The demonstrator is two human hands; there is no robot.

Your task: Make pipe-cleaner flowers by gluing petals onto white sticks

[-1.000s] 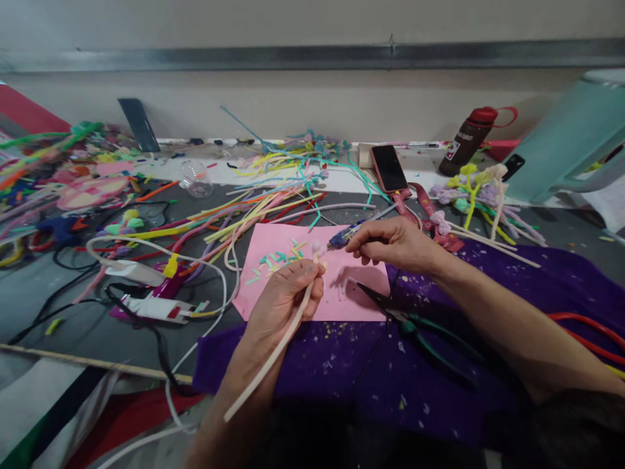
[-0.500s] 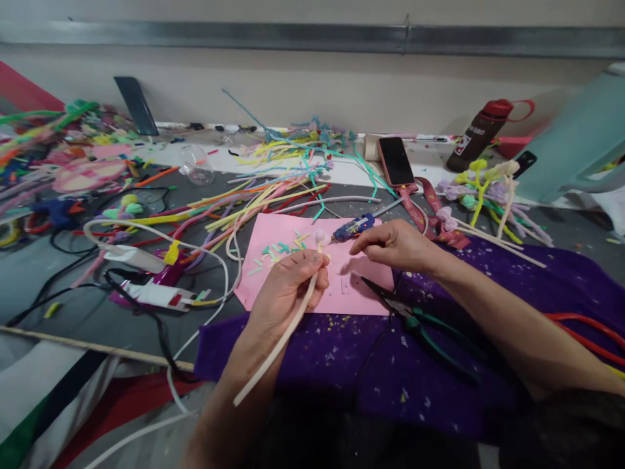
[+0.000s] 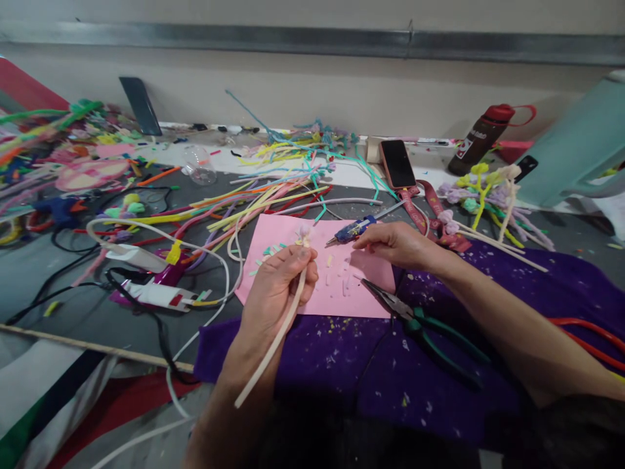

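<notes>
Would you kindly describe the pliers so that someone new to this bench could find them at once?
Start at the purple cloth spread along the near edge of the bench. The pliers lie on it just below the right corner of the pink sheet, under the right hand. They are the only metal tool there, with green handles and a thin pointed nose aimed at the sheet.

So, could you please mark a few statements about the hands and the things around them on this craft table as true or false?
1. The left hand grips a cream pipe cleaner stem. True.
2. The right hand holds the pliers. False: it holds a small blue glue gun; the green-handled pliers lie on the purple cloth.
3. A pink sheet lies under the hands. True.
4. The phone lies on the pink sheet. False: it is propped near the wall, beyond the sheet.
</notes>
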